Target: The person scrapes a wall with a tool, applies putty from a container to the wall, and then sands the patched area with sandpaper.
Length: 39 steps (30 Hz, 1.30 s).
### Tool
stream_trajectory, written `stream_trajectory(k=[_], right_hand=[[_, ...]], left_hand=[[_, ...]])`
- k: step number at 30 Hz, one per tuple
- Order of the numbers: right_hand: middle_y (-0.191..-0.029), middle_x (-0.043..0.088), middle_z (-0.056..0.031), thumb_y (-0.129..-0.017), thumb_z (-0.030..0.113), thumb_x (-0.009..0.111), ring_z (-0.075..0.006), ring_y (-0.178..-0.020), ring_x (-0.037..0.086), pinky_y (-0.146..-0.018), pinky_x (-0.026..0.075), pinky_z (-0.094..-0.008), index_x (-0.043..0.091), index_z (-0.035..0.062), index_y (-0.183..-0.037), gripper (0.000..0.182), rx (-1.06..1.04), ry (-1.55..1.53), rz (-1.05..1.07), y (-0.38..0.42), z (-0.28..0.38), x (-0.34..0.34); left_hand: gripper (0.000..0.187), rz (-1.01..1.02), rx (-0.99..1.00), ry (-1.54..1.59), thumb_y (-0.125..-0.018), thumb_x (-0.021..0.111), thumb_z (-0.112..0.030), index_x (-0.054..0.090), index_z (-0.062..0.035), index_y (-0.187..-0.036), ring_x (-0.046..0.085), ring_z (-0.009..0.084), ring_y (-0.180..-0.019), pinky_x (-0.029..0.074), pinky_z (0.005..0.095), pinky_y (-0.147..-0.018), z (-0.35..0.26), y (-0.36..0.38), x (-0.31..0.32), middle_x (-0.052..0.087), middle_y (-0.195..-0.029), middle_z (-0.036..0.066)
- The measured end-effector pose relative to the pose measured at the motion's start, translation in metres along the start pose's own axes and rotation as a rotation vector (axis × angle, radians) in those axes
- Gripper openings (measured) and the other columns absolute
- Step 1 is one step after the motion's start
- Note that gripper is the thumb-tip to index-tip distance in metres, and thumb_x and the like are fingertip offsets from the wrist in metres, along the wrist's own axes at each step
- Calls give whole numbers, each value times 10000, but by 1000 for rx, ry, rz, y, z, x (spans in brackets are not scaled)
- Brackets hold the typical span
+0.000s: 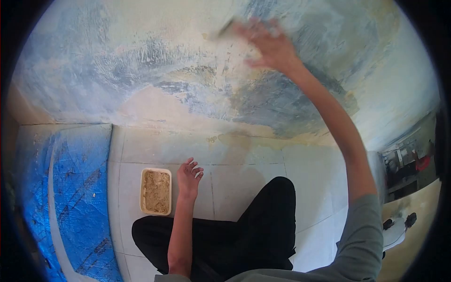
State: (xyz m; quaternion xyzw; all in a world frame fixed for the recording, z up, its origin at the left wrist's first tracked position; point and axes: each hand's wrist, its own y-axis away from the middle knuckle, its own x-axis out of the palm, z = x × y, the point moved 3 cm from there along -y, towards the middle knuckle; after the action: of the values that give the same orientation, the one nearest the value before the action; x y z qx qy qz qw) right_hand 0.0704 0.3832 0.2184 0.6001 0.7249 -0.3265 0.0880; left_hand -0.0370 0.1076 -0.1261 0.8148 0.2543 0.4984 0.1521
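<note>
High against the patchy wall [206, 75], my right hand [270, 44] is smeared by motion. From its fingers a short dark, flat blade [225, 29] points left, like a scraper's; the blur hides its handle and exact shape. My left hand [189, 174] hovers above the tiled floor with fingers loosely bent and apart, holding nothing. Just left of that hand stands a cream rectangular tub [142, 192], holding a lumpy beige-brown paste [157, 191].
A blue sheet [80, 188] with dark stains covers the floor at left. My crossed legs in black trousers [263, 216] fill the front. At far right, another person in a white top [394, 232] is beyond an opening, near clutter [406, 157].
</note>
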Motion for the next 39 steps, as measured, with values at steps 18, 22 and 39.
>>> stream_trajectory(k=[18, 22, 39], right_hand=[[-1504, 353, 59, -816, 594, 586, -195, -1404, 267, -1146, 169, -489, 293, 247, -1497, 819, 48, 273, -216, -47, -90, -85], [-1468, 420, 60, -822, 567, 600, -215, -1371, 331, -1144, 182, -482, 303, 243, -1493, 801, 173, 52, -217, -52, -55, -72], [-1462, 431, 21, -840, 539, 591, -226, -1357, 360, -1134, 239, -476, 413, 226, -1441, 701, 108, 78, -60, -57, -44, -92]], left_hand=[[401, 33, 25, -22, -870, 459, -259, 492, -67, -1220, 539, 207, -849, 442, 350, -771, 10, -10, -3, 518, -1000, 52], [403, 55, 51, -44, -910, 448, -323, 491, -75, -1226, 543, 200, -849, 437, 349, -768, 13, -15, -6, 522, -1001, 51], [418, 66, 101, -11, -908, 442, -324, 491, -70, -1237, 538, 203, -841, 437, 346, -770, 5, -16, -4, 519, -1026, 63]])
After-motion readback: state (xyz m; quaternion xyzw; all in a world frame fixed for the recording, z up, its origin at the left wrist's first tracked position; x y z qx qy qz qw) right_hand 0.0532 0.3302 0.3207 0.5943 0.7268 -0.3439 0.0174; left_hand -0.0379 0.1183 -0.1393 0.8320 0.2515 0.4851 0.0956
